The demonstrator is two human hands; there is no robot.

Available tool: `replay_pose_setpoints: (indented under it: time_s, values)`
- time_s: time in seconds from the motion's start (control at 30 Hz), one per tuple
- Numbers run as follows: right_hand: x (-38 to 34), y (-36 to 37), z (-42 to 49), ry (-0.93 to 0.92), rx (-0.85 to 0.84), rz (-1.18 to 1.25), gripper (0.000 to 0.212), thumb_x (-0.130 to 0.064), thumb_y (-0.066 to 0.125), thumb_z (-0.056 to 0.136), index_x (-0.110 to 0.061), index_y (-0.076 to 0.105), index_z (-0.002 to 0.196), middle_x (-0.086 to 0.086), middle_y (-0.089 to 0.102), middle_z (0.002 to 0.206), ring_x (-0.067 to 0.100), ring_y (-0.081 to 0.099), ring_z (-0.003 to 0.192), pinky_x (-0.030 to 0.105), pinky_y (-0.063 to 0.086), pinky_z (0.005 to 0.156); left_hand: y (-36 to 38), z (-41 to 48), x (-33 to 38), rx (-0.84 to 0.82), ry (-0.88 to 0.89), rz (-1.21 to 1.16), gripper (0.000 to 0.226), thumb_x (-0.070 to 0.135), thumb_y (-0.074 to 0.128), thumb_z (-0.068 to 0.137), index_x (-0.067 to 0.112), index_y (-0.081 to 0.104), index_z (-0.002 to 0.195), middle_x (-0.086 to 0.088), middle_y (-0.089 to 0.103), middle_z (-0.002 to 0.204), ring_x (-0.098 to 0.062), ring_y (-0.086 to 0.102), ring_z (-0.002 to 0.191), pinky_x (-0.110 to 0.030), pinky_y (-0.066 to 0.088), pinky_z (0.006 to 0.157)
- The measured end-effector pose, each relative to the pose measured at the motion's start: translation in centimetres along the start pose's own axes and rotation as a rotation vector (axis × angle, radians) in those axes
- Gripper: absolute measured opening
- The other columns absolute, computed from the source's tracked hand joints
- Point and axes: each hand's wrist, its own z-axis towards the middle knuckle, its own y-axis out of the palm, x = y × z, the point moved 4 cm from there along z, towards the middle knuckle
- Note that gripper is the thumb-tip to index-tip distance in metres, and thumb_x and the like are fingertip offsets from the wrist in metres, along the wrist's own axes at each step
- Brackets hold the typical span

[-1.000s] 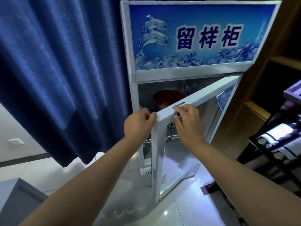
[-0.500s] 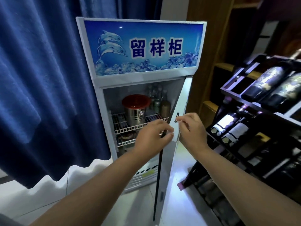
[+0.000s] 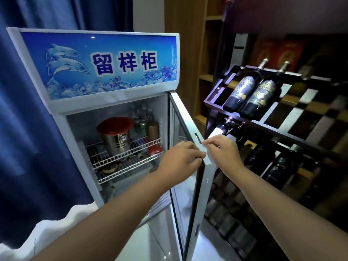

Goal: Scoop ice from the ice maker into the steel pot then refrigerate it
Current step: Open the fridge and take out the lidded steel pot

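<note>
A small white display fridge point(image 3: 62, 108) with a blue dolphin sign stands wide open. On its upper wire shelf point(image 3: 139, 149) sits the steel pot point(image 3: 115, 142), upright, covered by a red lid point(image 3: 114, 125). The glass door point(image 3: 186, 185) is swung out toward me. My left hand point(image 3: 178, 161) grips the door's free edge from the inner side. My right hand point(image 3: 222, 151) holds the same edge from the outer side, by the handle slot.
Several bottles and cans point(image 3: 145, 123) stand behind the pot, and small items lie on the lower shelf. A dark wine rack point(image 3: 273, 132) with bottles stands close on the right of the door. A blue curtain point(image 3: 28, 147) hangs on the left. The floor is glossy tile.
The door has swung from nearly shut to wide open, with both hands staying on its edge. The pot inside has come into plain view, and my view has shifted right.
</note>
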Motion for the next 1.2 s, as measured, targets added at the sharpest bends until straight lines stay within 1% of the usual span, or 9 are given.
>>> replay_pose_setpoints:
  time_s: [0.2, 0.37, 0.5, 0.63, 0.7, 0.87, 1.0, 1.1, 1.2]
  values:
    - [2.2, -3.3, 0.2, 0.053, -0.007, -0.042, 0.023, -0.003, 0.058, 0.082, -0.017, 0.075, 0.088, -0.006, 0.067, 0.091, 0.011, 0.063, 0.089, 0.017, 0.047, 0.076, 2.5, 2.4, 2.2, -0.070, 0.067, 0.022, 0.038, 0.022, 0.051, 0.093, 0.031, 0.059, 0.129, 0.006, 0.056, 0.118, -0.013, 0.044, 0.115, -0.027, 0.042, 0.087]
    - [2.6, -4.9, 1.2, 0.122, -0.042, -0.135, 0.018, -0.010, 0.061, 0.083, -0.023, 0.073, 0.086, -0.004, 0.066, 0.098, 0.012, 0.062, 0.091, 0.030, 0.053, 0.082, 3.7, 3.9, 2.7, -0.086, 0.121, 0.019, 0.043, 0.016, 0.048, 0.093, 0.033, 0.055, 0.132, 0.006, 0.055, 0.122, -0.014, 0.041, 0.117, -0.023, 0.035, 0.090]
    - [1.0, -5.1, 2.5, 0.120, -0.110, -0.268, 0.017, -0.019, 0.061, 0.087, -0.025, 0.072, 0.098, -0.005, 0.065, 0.099, 0.012, 0.061, 0.092, 0.027, 0.050, 0.078, 3.3, 4.6, 2.0, -0.079, 0.140, 0.003, 0.035, 0.020, 0.053, 0.092, 0.027, 0.061, 0.126, 0.009, 0.060, 0.121, -0.013, 0.039, 0.118, -0.016, 0.025, 0.091]
    - [-2.1, -3.2, 4.1, 0.006, -0.113, -0.346, 0.021, -0.020, 0.058, 0.086, -0.028, 0.072, 0.098, -0.006, 0.068, 0.102, 0.013, 0.062, 0.090, 0.032, 0.053, 0.080, 2.3, 4.5, -1.3, -0.071, 0.034, -0.044, 0.027, 0.021, 0.054, 0.092, 0.024, 0.068, 0.115, 0.006, 0.063, 0.113, -0.013, 0.040, 0.116, -0.023, 0.032, 0.093]
    - [-3.6, -1.0, 5.1, -0.009, -0.138, -0.321, 0.020, -0.018, 0.058, 0.086, -0.026, 0.073, 0.098, -0.005, 0.069, 0.098, 0.013, 0.063, 0.086, 0.034, 0.054, 0.079, 1.5, 4.0, -4.0, -0.069, -0.032, -0.040, 0.026, 0.021, 0.055, 0.091, 0.022, 0.069, 0.113, 0.005, 0.064, 0.111, -0.014, 0.042, 0.116, -0.026, 0.035, 0.096]
    - [-5.8, 7.3, 7.8, -0.044, -0.234, -0.269, 0.020, -0.018, 0.058, 0.085, -0.024, 0.074, 0.095, -0.003, 0.072, 0.093, 0.014, 0.065, 0.085, 0.028, 0.052, 0.077, -1.1, 2.4, -12.2, -0.036, -0.222, -0.039, 0.023, 0.020, 0.058, 0.089, 0.021, 0.072, 0.107, 0.004, 0.068, 0.106, -0.014, 0.045, 0.112, -0.029, 0.038, 0.098]
    - [-6.2, 15.7, 10.0, -0.013, -0.355, -0.225, 0.019, -0.018, 0.057, 0.088, -0.022, 0.074, 0.096, -0.005, 0.067, 0.087, 0.012, 0.060, 0.078, 0.023, 0.046, 0.069, -3.5, 1.3, -20.1, 0.010, -0.377, -0.045, 0.021, 0.020, 0.060, 0.087, 0.020, 0.074, 0.104, 0.002, 0.071, 0.103, -0.016, 0.055, 0.104, -0.032, 0.044, 0.092]
    - [-6.0, 21.7, 11.7, 0.023, -0.423, -0.178, 0.017, -0.019, 0.059, 0.089, -0.020, 0.074, 0.097, -0.002, 0.072, 0.092, 0.016, 0.065, 0.077, 0.030, 0.053, 0.071, -5.1, 0.7, -25.7, 0.041, -0.522, -0.106, 0.023, 0.020, 0.059, 0.089, 0.018, 0.072, 0.107, 0.001, 0.069, 0.112, -0.013, 0.060, 0.102, -0.024, 0.045, 0.085]
    - [-5.8, 26.4, 13.3, 0.054, -0.483, -0.145, 0.016, -0.018, 0.058, 0.092, -0.019, 0.073, 0.096, -0.001, 0.070, 0.086, 0.023, 0.067, 0.078, 0.036, 0.055, 0.069, -5.7, 0.2, -30.9, 0.078, -0.646, -0.165, 0.024, 0.022, 0.056, 0.092, 0.019, 0.070, 0.111, 0.002, 0.068, 0.115, -0.012, 0.061, 0.091, -0.025, 0.048, 0.077]
